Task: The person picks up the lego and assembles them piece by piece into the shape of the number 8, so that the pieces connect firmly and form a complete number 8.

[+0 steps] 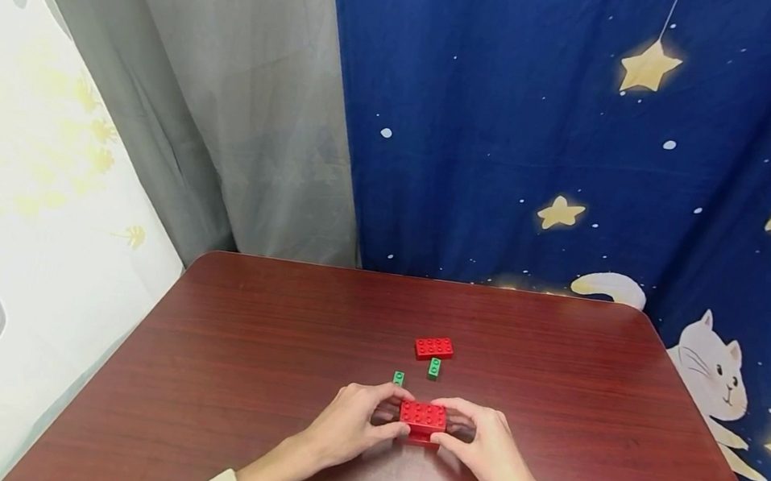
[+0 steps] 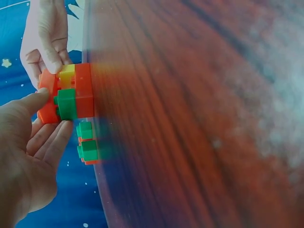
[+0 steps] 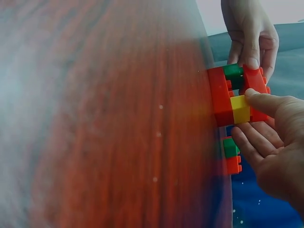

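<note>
Both hands hold one studded red brick (image 1: 423,416) by its two ends. My left hand (image 1: 356,422) grips the left end between thumb and fingers, and my right hand (image 1: 483,440) does the same at the right. Under it, in the left wrist view, stand a small green brick (image 2: 67,104) on the left hand's side and a small yellow brick (image 2: 67,73) on the other. These two sit on a lower red brick (image 2: 84,90), which rests on the table. Green studs show in a narrow gap beneath the upper red brick.
Beyond the hands lie a loose red brick (image 1: 433,348), a small green brick (image 1: 434,369) in front of it, and another green brick (image 1: 399,378) close to the left fingertips. The dark red wooden table (image 1: 232,350) backs onto curtains (image 1: 503,126).
</note>
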A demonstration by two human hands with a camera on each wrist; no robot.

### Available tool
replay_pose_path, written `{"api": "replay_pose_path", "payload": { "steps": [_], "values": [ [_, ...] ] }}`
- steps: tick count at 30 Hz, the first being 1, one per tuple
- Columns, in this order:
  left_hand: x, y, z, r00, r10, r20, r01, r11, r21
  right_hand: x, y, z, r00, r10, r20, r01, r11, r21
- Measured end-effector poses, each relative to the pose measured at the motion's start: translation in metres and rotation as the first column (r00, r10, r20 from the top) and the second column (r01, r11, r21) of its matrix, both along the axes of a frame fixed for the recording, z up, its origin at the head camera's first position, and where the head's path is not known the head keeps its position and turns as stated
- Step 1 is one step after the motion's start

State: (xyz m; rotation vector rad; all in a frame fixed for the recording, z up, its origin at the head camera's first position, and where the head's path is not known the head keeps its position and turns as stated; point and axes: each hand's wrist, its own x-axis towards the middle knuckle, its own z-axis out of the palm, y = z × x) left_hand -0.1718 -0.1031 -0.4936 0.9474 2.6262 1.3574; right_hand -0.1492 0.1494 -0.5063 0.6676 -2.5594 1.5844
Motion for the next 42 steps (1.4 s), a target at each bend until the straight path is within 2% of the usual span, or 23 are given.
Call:
{"api": "replay_pose_path", "payload": {
  "steps": [7, 17, 31, 38, 42],
  "values": [
    [0.0005, -0.0016, -0.0007, 0.997, -0.003, -0.072, 0.001, 0.999, -0.033, 0.0014, -0.0019, -0.0026, 0.996, -0.015, -0.085, 0.017, 0.999, 0.029],
    [0.0022, -0.0006, 0.0008, 0.993, 0.018, -0.116, -0.029, 0.995, -0.095, 0.0015, -0.0015, -0.0003, 0.999, -0.007, -0.051, 0.008, 1.000, 0.017],
    [0.0048, 0.0034, 0.0025, 0.994, 0.059, -0.087, -0.067, 0.994, -0.088, 0.0023, -0.0013, -0.0052, 0.998, -0.015, -0.061, 0.015, 1.000, -0.006],
    [0.0023, 0.0003, 0.0009, 0.997, 0.015, -0.071, -0.020, 0.997, -0.071, 0.0020, 0.0003, -0.0054, 0.999, 0.001, -0.040, -0.002, 1.000, -0.022],
    [0.0018, -0.0015, -0.0005, 0.997, 0.020, -0.080, -0.025, 0.998, -0.063, 0.0018, 0.0004, -0.0046, 0.999, 0.002, -0.034, -0.003, 1.000, -0.024]
  ]
}}
